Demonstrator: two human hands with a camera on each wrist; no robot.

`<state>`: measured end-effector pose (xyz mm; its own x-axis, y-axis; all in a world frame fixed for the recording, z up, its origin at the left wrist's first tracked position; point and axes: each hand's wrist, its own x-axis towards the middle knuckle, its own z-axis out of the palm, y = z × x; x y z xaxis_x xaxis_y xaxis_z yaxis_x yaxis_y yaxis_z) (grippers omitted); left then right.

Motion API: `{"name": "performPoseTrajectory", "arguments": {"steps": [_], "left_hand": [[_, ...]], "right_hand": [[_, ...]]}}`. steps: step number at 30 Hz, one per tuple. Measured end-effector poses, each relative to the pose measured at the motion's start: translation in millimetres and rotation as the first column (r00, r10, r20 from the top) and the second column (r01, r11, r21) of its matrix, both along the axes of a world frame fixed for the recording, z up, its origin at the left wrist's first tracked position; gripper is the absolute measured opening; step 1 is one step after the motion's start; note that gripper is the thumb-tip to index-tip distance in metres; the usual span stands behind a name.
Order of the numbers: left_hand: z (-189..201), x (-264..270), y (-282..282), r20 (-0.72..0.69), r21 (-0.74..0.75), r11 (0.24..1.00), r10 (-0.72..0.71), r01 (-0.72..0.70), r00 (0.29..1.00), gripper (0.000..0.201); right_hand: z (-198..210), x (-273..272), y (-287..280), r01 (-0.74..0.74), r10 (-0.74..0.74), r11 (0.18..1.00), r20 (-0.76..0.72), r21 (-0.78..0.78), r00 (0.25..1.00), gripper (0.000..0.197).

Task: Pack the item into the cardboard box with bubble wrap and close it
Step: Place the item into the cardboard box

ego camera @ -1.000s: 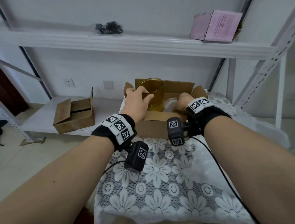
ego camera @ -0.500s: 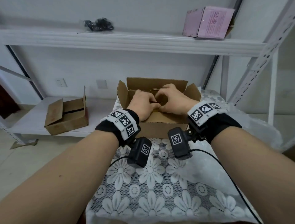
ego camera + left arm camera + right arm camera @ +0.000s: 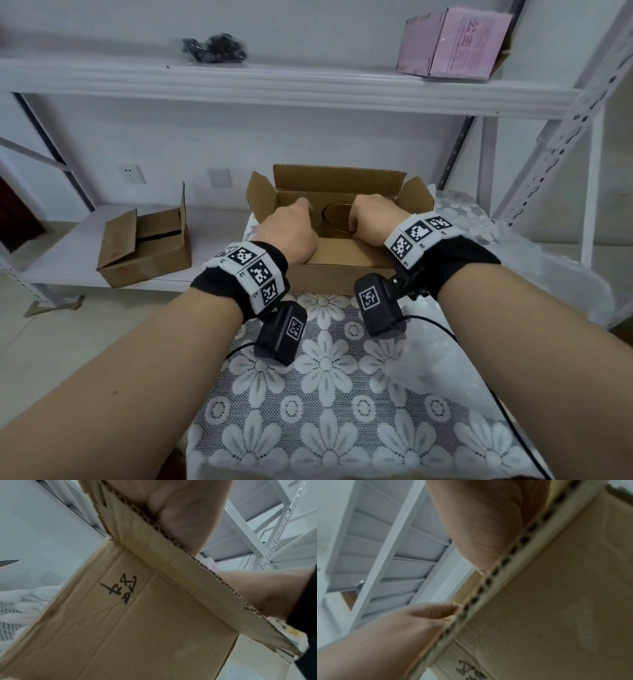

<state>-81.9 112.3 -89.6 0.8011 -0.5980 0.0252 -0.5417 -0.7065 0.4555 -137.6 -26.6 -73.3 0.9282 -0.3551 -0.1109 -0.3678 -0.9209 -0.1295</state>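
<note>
An open cardboard box point(image 3: 339, 178) stands on the lace-covered table with its flaps up. Inside it sits an amber glass point(image 3: 337, 214); only its round rim shows. My left hand point(image 3: 291, 229) reaches over the front wall into the box on the left of the glass. My right hand point(image 3: 371, 219) reaches in on the right of it, close against the rim. The fingers of both hands point down into the box and are hidden. In the left wrist view my palm point(image 3: 185, 513) lies over the box's front flap edge point(image 3: 171, 545). The right wrist view shows the same: palm point(image 3: 484, 520), cardboard point(image 3: 556, 601).
A sheet of bubble wrap point(image 3: 548, 267) lies on the table to the right of the box. A second open cardboard box point(image 3: 147, 240) sits on the low shelf at left. On the upper shelf are a pink box point(image 3: 455, 41) and a black bundle point(image 3: 214, 48). A shelf upright point(image 3: 589, 102) rises at right.
A second ago my left hand held the amber glass above the box. It has gone down inside, and both hands, together over it half a second ago, have moved apart to its sides.
</note>
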Motion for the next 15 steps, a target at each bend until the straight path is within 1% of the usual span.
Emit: {"name": "performPoseTrajectory", "arguments": {"steps": [2, 4, 6, 9, 11, 13, 15], "left_hand": [[-2.5, -0.6, 0.9, 0.018, 0.005, 1.000, -0.013, 0.013, 1.000, 0.045], [-5.5, 0.1, 1.9, 0.022, -0.022, 1.000, -0.014, 0.014, 1.000, 0.044], [-7.6, 0.9, 2.1, 0.024, -0.070, 0.997, -0.015, 0.017, 1.000, 0.045], [-9.6, 1.3, 2.6, 0.043, -0.109, 0.994, -0.024, 0.028, 0.999, 0.049], [-10.3, 1.1, 3.2, 0.061, -0.148, 0.988, -0.025, 0.034, 0.998, 0.049], [-11.8, 0.3, 2.6, 0.095, -0.166, 0.986, -0.018, 0.034, 0.995, 0.048], [-14.6, -0.9, 0.6, 0.151, -0.113, 0.993, -0.001, 0.018, 0.989, 0.046]], "right_hand": [[-1.0, 2.9, -3.3, 0.057, -0.053, 0.993, -0.043, 0.101, 0.998, 0.023], [-1.6, 2.4, -4.2, 0.084, -0.074, 0.979, -0.061, 0.185, 0.995, 0.021], [-2.6, 0.2, -6.3, 0.090, -0.074, 0.961, -0.071, 0.261, 0.995, 0.018], [-1.8, -8.2, -8.3, 0.073, -0.052, 0.930, -0.068, 0.360, 0.996, 0.020], [-0.7, -12.6, -8.3, 0.038, -0.026, 0.933, -0.039, 0.358, 0.999, 0.019], [2.5, -15.7, -8.3, -0.006, 0.003, 0.957, 0.011, 0.290, 1.000, 0.016], [10.2, -19.0, -7.1, -0.041, 0.031, 0.976, 0.050, 0.214, 0.998, 0.014]]}}
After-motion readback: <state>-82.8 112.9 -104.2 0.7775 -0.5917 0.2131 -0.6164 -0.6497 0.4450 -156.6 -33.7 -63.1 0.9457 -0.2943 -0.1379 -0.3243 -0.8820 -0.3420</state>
